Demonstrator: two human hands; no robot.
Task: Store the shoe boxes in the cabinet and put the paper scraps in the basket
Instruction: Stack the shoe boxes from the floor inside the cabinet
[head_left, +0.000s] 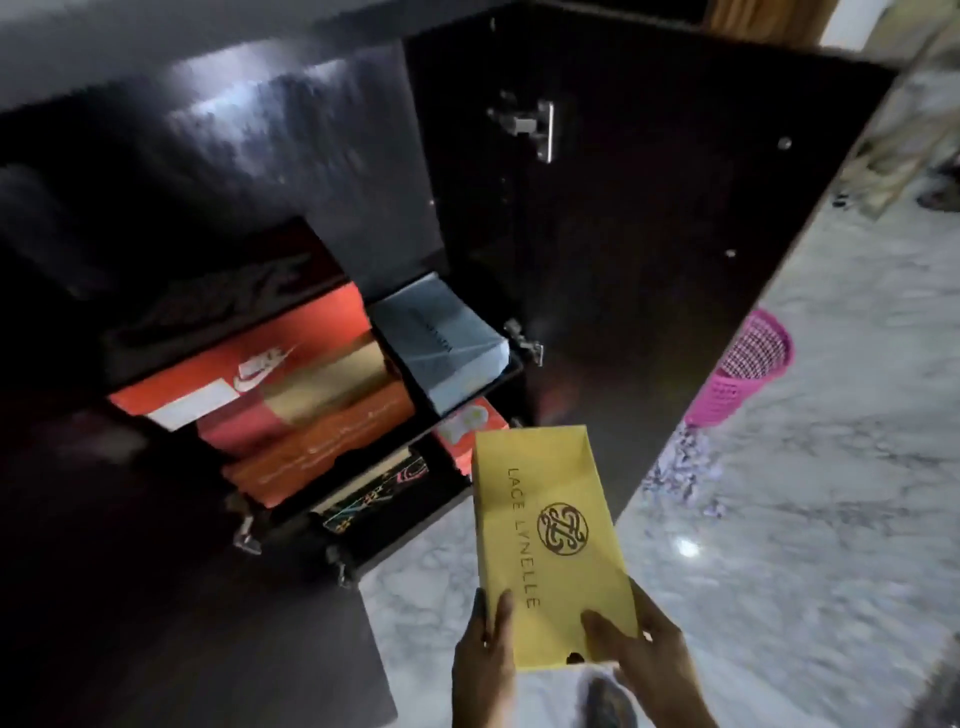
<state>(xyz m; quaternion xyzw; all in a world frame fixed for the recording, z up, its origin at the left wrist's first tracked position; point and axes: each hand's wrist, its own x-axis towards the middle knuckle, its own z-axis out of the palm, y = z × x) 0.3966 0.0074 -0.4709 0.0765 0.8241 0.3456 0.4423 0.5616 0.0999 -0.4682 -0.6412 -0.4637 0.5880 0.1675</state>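
A yellow shoe box (545, 535) with dark lettering is held out over the floor, its far end near the open dark cabinet (311, 156). My left hand (483, 660) grips its near left edge and my right hand (649, 660) grips its near right corner. Inside the cabinet lie an orange shoe box (249, 374), a grey box (447, 343), a black box (218, 306) on top, and lower ones in red and black. A pink basket (743, 369) lies tipped on the floor at the right, with paper scraps (680, 473) scattered before it.
The cabinet door (649, 208) stands swung open between the shelves and the basket. A second door panel (234, 597) hangs open at the lower left. The floor (831, 519) is pale marble. Dim items sit at the far right edge.
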